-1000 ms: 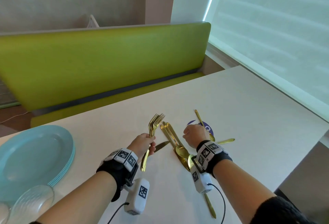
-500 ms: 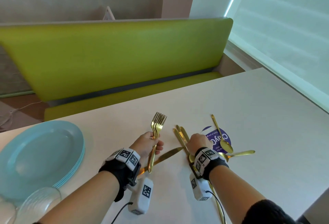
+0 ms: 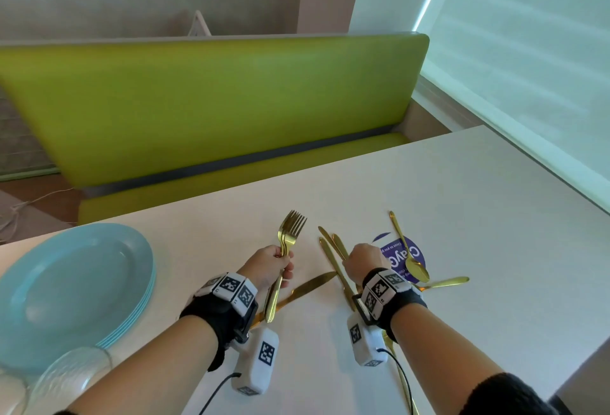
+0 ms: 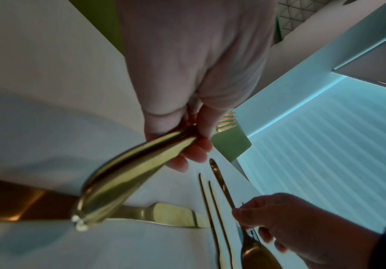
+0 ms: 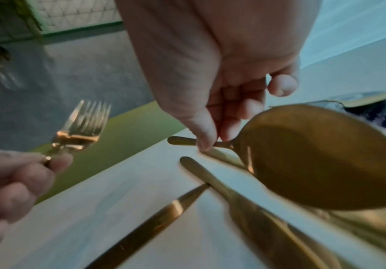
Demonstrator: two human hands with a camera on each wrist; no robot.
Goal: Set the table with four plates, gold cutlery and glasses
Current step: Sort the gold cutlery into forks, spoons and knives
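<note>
The left hand (image 3: pixel 269 264) grips a bundle of gold metal forks (image 3: pixel 288 243) above the white worktop (image 3: pixel 462 203) — tines pointing away. The right hand (image 3: pixel 361 261) pinches a gold spoon's handle (image 5: pixel 182 141) among gold knives (image 3: pixel 333 257). Stacked pale-blue plates (image 3: pixel 66 289) sit left.

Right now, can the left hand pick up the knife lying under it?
Probably not cleanly: the left hand already grips the forks, whose handles hang over the knife. No free fingers show.

Forks (image 3: pixel 290 233) polished gold metal; plates (image 3: pixel 76 286) glossy blue; table (image 3: pixel 462 203) matt white.
</note>
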